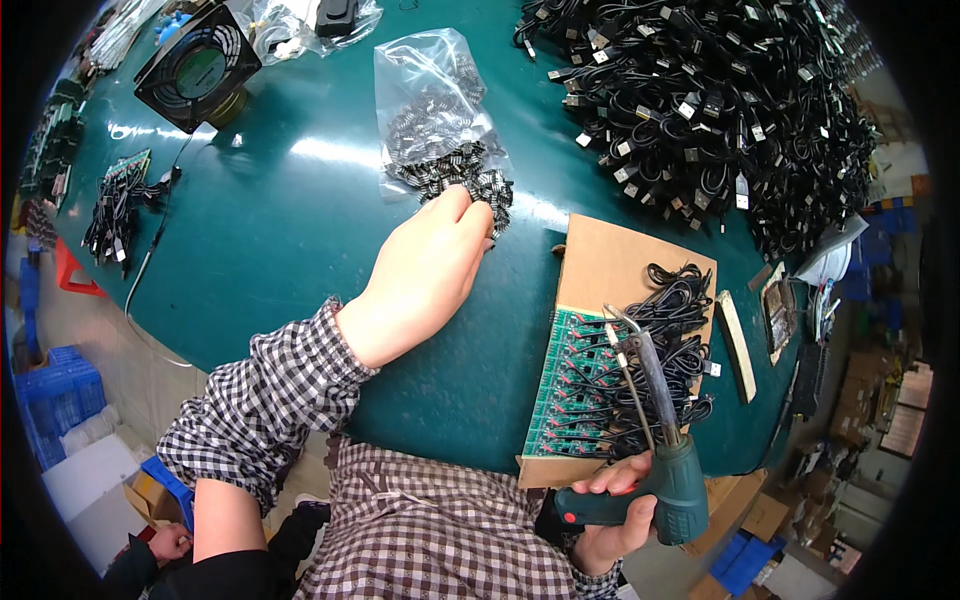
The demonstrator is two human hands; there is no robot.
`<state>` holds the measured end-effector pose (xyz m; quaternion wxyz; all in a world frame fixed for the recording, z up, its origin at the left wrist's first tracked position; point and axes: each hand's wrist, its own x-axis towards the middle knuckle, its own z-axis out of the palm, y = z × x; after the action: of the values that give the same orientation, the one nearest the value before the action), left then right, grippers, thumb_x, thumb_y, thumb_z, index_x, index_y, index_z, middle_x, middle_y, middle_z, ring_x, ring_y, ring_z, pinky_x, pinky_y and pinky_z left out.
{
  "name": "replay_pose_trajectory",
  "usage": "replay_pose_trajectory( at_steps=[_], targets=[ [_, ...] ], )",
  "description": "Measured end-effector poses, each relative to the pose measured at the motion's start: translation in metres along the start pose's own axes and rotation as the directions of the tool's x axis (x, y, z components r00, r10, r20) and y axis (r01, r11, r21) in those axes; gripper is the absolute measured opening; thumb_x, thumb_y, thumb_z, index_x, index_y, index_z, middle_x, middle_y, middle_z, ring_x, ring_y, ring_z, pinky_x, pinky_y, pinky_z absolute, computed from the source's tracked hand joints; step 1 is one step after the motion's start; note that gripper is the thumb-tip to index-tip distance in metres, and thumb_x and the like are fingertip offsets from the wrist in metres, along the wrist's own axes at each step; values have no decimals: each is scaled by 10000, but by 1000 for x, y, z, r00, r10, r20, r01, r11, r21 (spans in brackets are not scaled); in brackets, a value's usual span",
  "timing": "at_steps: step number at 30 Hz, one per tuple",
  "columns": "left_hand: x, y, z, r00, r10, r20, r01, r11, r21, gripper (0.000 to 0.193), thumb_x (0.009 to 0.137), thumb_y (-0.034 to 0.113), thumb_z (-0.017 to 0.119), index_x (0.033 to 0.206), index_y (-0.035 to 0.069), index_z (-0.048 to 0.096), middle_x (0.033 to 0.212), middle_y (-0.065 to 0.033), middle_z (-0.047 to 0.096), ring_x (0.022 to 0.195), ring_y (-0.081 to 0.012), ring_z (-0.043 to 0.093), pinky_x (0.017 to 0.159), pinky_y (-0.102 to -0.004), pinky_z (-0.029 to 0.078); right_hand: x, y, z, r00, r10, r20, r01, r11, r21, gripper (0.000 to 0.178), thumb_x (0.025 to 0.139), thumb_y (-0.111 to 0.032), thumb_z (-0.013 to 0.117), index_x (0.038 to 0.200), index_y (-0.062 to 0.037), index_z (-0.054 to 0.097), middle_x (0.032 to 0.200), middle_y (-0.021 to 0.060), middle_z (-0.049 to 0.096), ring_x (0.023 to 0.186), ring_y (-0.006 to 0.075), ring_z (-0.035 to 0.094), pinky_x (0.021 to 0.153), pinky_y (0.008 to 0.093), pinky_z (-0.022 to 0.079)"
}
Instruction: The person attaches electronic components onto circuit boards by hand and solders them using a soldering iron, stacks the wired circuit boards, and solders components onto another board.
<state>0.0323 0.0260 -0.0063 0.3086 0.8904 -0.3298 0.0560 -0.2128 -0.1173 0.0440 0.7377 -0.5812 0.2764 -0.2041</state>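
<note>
A: What's the largest thing before you?
B: Your green tabletop [300, 220], running beneath nearly everything.

A: And next?
B: The heap of black cables [700, 110], between one and two o'clock from the centre of your view. Then the cardboard sheet [610, 260] towards four, bearing green circuit boards [565, 350] and a tangle of black leads [685, 300].

A: Where is my soldering gun [680, 490]?
B: Near half past four, in your right hand [602, 547]. Those fingers are wrapped around its handle, and its slim metal tubes angle up above the boards and leads.

A: What else?
B: The clear bag [415, 60] lies just left of twelve; the black square fan [200, 65] stands at ten.

A: My left hand [425, 265]?
B: Just left of centre, fingers curled, reaching towards twelve at the small black parts [450, 165] by the bag's near end. Its fingertips are mostly hidden, so I cannot tell whether they're pinching one.
</note>
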Motion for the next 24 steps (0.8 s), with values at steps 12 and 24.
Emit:
replay_pose_trajectory(
  at_steps=[12,24],
  targets=[
    [-14,7,-11,992,-8,-122,-2,996,-89,119,748,17,603,867,27,591,782,-111,592,653,-275,589,567,-325,472,1,1,4,1000,-26,-16,26,999,24,496,841,-371,539,1084,33,385,791,90,492,716,197,563,539,339,572],
    [-38,57,-30,863,-304,403,452,107,-886,247,767,-71,612,991,-58,509,891,-166,630,841,-189,634,749,-257,525,8,-7,22,996,-55,74,51,998,46,477,843,-312,537,1119,48,388,875,117,494,765,223,581,557,331,567]
  ],
)
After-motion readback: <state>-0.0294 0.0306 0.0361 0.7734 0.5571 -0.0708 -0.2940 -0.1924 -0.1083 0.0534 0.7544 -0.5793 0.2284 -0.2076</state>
